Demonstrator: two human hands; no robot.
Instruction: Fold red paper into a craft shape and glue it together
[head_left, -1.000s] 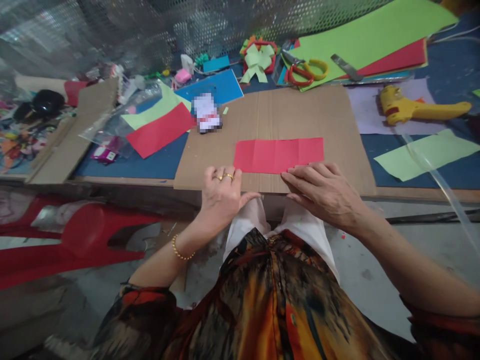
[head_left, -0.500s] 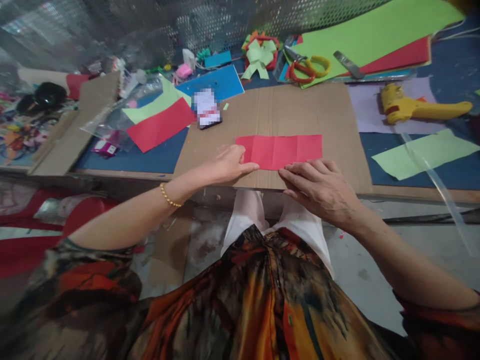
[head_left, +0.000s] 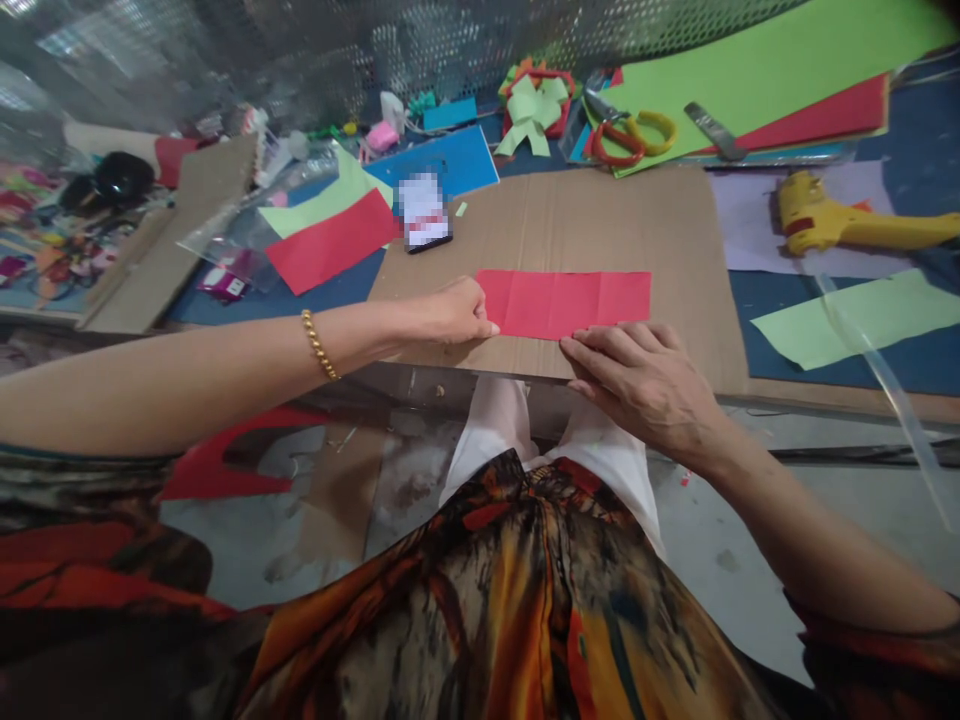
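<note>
A strip of red paper with upright crease lines lies flat on a brown cardboard sheet. My left hand has its fingers curled in and its thumb at the strip's lower left corner, pinching the left end. Along the lower right edge rests my right hand, its fingers stretched out flat and its fingertips on the paper and cardboard. Part of the strip's lower right edge is hidden under those fingers.
Beyond the strip are a phone, another red paper and a light green bow. Scissors lie on green sheets. A yellow glue gun with a clear glue stick and pale green paper are at right.
My left hand has drawn back leftward to the strip's left end, uncovering more of its lower edge. My right hand stays nearly where it was. The view has shifted slightly.
</note>
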